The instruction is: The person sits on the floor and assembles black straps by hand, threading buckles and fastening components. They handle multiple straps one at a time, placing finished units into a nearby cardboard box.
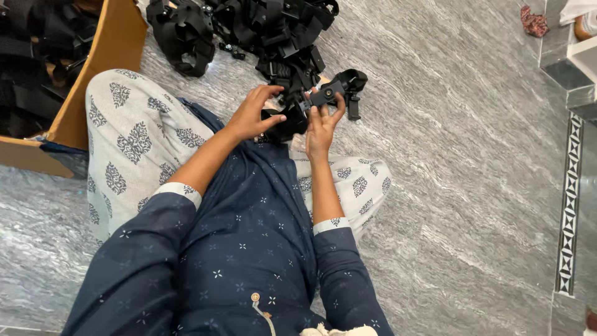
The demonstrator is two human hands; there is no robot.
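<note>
Your right hand [321,127] pinches a small black mount piece [327,94] with a round centre between thumb and fingertips, fingers closed lightly on it, held up just above your knee. Your left hand [252,115] sits just beside it, fingers half curled, thumb pressing on the black strap assembly [287,122] that hangs between the two hands. Beyond your fingertips lies a heap of black straps and buckles [261,31] on the grey stone floor [472,186]; a cardboard box [102,68] stands well off past your left wrist. I judge the fingertip pinch to be slim: a tug from the dangling strap could twist the piece loose, and it would drop onto the hard floor or vanish into the heap
</note>
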